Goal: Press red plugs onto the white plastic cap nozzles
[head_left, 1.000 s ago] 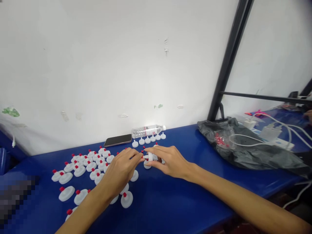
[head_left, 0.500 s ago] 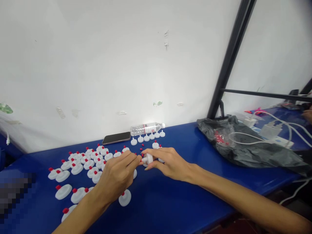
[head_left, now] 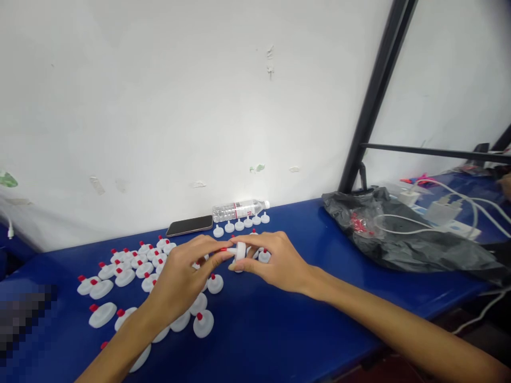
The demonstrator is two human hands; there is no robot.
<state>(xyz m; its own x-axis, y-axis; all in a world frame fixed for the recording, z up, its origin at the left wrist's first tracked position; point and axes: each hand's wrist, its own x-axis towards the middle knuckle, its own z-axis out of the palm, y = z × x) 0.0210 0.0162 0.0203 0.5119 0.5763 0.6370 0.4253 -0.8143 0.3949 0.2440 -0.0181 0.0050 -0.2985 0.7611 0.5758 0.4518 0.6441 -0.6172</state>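
Note:
Between the fingertips of my right hand (head_left: 279, 260) is a white nozzle lid (head_left: 240, 251), turned on its side with its spout to the left. The thumb and forefinger of my left hand (head_left: 186, 274) pinch a small red tip cap (head_left: 224, 249) at the end of that spout. How far the cap sits on the spout I cannot tell. Around and beyond my left hand stand many white lids with red tips (head_left: 125, 277), partly hidden by the forearm. A row of white lids without red tips (head_left: 239, 226) lies behind my hands.
Against the wall lie a phone (head_left: 189, 226) and a clear water bottle (head_left: 239, 211). On the right, a black plastic bag (head_left: 403, 258) carries a clear pouch of red pieces (head_left: 360, 224). White cables and chargers (head_left: 442, 211) sit beyond it, near a black metal post (head_left: 371, 106).
Both hands have risen slightly with the lid. My left fingers have opened out from a tight curl into a flatter pinch, showing the spout and red cap more plainly.

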